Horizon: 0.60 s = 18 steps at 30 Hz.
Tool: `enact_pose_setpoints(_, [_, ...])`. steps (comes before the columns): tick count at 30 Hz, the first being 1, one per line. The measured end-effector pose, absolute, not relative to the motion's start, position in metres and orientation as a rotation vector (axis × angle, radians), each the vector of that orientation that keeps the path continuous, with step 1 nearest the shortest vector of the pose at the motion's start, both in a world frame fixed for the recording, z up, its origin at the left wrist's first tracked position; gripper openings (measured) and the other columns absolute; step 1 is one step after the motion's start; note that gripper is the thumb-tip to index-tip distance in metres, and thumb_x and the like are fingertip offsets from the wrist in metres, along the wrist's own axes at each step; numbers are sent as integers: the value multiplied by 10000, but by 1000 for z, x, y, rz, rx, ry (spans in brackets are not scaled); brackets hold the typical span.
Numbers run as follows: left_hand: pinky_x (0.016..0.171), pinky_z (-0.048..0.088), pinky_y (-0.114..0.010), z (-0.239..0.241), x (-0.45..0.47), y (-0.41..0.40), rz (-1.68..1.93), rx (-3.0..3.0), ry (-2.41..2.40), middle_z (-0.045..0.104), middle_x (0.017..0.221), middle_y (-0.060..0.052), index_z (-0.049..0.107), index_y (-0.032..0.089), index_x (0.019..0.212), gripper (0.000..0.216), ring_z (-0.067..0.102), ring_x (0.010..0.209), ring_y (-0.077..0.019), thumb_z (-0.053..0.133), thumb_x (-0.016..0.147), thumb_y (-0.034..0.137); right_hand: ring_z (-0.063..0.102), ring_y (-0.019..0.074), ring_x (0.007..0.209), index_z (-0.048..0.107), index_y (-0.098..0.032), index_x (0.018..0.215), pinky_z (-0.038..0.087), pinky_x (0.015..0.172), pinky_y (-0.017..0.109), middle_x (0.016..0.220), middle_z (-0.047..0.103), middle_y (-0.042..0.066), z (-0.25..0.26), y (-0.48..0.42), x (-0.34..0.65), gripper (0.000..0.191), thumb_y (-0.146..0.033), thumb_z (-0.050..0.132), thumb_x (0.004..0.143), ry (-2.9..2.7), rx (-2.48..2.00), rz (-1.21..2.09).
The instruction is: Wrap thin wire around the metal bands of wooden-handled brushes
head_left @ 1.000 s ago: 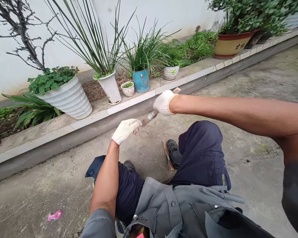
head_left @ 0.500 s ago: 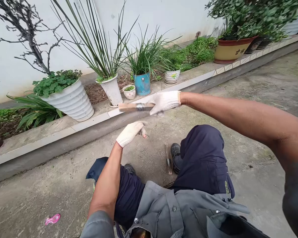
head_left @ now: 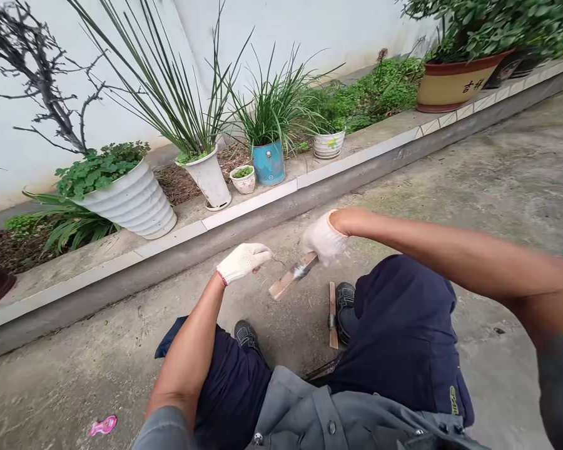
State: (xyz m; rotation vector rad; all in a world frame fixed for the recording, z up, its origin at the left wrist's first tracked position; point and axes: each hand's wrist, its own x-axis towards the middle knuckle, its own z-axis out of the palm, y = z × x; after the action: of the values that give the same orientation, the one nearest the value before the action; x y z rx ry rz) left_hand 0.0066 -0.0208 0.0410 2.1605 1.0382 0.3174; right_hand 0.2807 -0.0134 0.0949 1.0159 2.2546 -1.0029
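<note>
My right hand (head_left: 325, 239), in a white knitted glove and slightly blurred, is closed around one end of a wooden stick (head_left: 283, 287). Silvery wire (head_left: 303, 267) is wound about the stick's middle, and its free end points down to the left. To the left, my gloved left hand (head_left: 244, 261) has thumb and fingers pressed together. A thin strand shows at its fingertips, running toward the stick. On the concrete beside my right shoe lies a second wooden stick (head_left: 333, 297), also wrapped with wire.
A low tiled kerb (head_left: 248, 209) crosses in front of me. Potted plants stand along it, among them a ribbed white pot (head_left: 134, 200), a blue pot (head_left: 269, 164) and a yellow pot (head_left: 460, 84). A pink object (head_left: 103, 426) lies on the ground at lower left.
My right hand has come down and nearer to me, and the stick in it has turned from level to slanting down-left. My left hand has shifted slightly left and down.
</note>
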Motion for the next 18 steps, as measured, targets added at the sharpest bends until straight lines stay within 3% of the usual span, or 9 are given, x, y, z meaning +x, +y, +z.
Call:
enact_pose_setpoints(4, [644, 460, -239, 49, 21, -14, 385, 2013, 930, 680, 664, -12, 695, 175, 832, 445, 631, 621, -149, 516, 986, 552, 602, 138, 599, 673, -175, 850, 417, 571, 234, 659, 676, 5, 109, -5, 286, 268, -411, 740, 741, 2404, 1096, -1133])
enact_pose_setpoints(9, [634, 461, -236, 57, 36, -7, 459, 1803, 849, 597, 580, 6, 695, 134, 1035, 512, 740, 710, -202, 418, 1048, 565, 641, 138, 642, 663, -180, 947, 445, 603, 213, 738, 714, 42, 98, 32, 281, 300, -469, 632, 870, 2696, 1657, -1322])
enact_pose_setpoints(13, [703, 512, -273, 43, 40, 3, 392, 1645, 776, 513, 542, 43, 681, 110, 1099, 518, 766, 747, -245, 503, 1012, 588, 709, 229, 814, 689, -190, 1063, 485, 703, 284, 925, 755, 118, 64, 56, 281, 356, -499, 582, 922, 2601, 2090, -660])
enact_pose_setpoints(15, [678, 514, -273, 32, 40, 9, 347, 1635, 802, 501, 544, 54, 693, 107, 1122, 503, 732, 648, -209, 538, 996, 568, 720, 280, 932, 703, -193, 1103, 495, 781, 338, 1009, 757, 151, 48, 61, 282, 296, -406, 579, 939, 2473, 2143, -313])
enact_pose_setpoints(18, [576, 479, -246, 20, 38, 18, 311, 1698, 924, 472, 535, 70, 728, 123, 1105, 432, 610, 497, -138, 556, 978, 499, 722, 326, 1005, 739, -167, 1091, 501, 829, 401, 1042, 755, 187, 33, 60, 283, 251, -185, 579, 898, 2325, 1980, -142])
